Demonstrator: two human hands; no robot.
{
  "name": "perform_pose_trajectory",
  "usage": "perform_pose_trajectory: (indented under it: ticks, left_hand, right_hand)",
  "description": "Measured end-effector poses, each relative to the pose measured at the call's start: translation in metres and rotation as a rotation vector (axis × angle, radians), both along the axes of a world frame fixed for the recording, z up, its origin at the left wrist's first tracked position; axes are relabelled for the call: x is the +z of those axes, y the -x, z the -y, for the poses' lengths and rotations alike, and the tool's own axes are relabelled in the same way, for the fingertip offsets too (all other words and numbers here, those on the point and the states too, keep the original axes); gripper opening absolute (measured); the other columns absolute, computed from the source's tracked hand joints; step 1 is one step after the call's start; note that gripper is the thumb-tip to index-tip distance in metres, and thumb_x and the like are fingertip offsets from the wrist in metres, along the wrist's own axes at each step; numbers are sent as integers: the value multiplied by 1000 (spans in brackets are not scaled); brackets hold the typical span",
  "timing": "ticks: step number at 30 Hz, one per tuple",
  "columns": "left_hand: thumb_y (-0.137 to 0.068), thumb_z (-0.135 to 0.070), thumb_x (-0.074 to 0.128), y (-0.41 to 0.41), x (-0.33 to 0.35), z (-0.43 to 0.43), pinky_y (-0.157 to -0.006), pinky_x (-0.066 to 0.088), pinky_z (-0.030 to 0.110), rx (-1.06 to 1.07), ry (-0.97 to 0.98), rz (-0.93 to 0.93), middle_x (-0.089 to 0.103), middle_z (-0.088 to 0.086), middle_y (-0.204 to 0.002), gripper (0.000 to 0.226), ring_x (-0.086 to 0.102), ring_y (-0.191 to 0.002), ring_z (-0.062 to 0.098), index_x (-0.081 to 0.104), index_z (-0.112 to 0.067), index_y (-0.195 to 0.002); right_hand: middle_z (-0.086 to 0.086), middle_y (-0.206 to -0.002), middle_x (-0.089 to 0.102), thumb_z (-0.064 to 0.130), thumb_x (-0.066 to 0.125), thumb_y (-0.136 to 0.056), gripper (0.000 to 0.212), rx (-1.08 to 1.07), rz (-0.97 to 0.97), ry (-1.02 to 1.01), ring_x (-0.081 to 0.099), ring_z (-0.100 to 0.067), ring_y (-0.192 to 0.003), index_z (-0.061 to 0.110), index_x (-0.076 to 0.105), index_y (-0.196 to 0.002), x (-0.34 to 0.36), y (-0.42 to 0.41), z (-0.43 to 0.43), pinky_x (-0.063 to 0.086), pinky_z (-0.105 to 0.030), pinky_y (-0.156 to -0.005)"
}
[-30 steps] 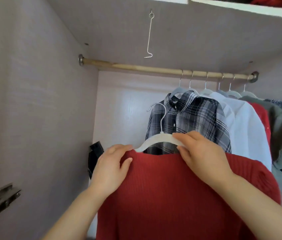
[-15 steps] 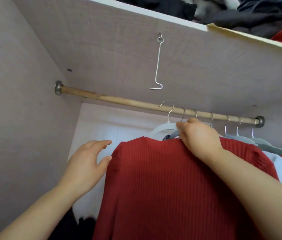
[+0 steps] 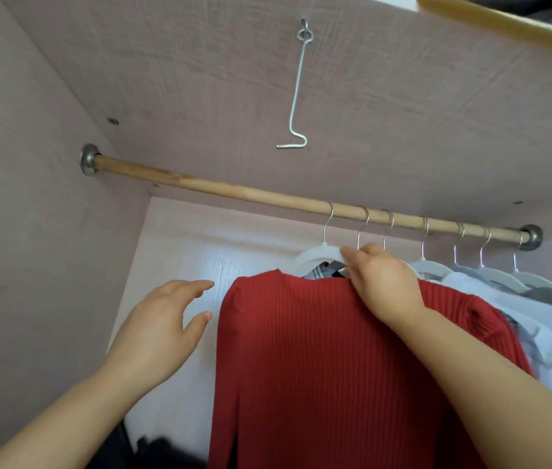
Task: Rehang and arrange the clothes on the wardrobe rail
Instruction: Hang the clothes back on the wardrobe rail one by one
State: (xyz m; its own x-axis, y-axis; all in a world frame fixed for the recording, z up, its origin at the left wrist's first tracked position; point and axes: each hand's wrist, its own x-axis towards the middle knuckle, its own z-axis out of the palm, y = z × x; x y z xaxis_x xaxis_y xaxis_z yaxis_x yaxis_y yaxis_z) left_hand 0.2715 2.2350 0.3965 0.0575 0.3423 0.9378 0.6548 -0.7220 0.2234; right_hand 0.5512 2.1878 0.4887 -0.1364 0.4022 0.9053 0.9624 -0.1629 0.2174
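Right hand (image 3: 386,286) pinching white hanger (image 3: 315,258) under the rail (image 3: 234,191), red sweater (image 3: 318,367) hanging beneath the grip, left hand (image 3: 163,326) spreading alongside

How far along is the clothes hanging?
Done: several shirts hang on the rail. In hand: the red sweater, its hanger hook seemingly over the rail, right hand gripping the hanger, left hand open beside it. Left: letting go and spacing it.
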Motion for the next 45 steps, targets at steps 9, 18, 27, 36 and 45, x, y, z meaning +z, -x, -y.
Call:
perform_pose_trajectory:
  ticks: [9,18,27,36,45]
  left_hand:
    - [-86,-22,60,-3,-15,2,-83,33,19,-24,-14,-16,58,-9,-114,41,47,-97,3,53,-28,-126]
    - [-88,-23,58,9,-93,23,-87,32,15,-23,155,-85,55,-8,-120,44,51,-108,9,49,-29,-130]
    - [-88,-36,48,53,-272,91,-104,36,34,307,648,-134,48,-2,-137,50,44,-126,21,42,-25,-136]
    - [-84,-41,43,62,-441,279,-103,36,27,731,1156,166,46,-5,-138,53,45,-125,15,39,-29,-136]
    - [-88,-42,43,33,-498,528,-102,35,29,1350,1378,587,47,-6,-135,51,43,-126,17,38,-29,-138]
  right_hand:
    - [-13,-108,61,12,58,-86,29,187,-87,-69,57,-35,-98,8,62,-114,-13,-9,0,45,-39,-81]
    - [-6,-105,65,10,78,-67,43,348,154,-103,59,-25,-99,15,68,-109,-153,39,12,43,-42,-93]
    - [2,-100,64,28,61,-65,40,729,-66,346,50,-14,-95,21,69,-104,-371,131,-4,46,-31,-85]
    - [3,-98,65,23,71,-61,39,1163,-19,807,63,-18,-89,19,68,-100,-531,194,72,54,-32,-77]
    - [5,-92,65,25,79,-51,46,1755,336,1101,65,-15,-79,21,69,-96,-590,292,250,53,-25,-67]
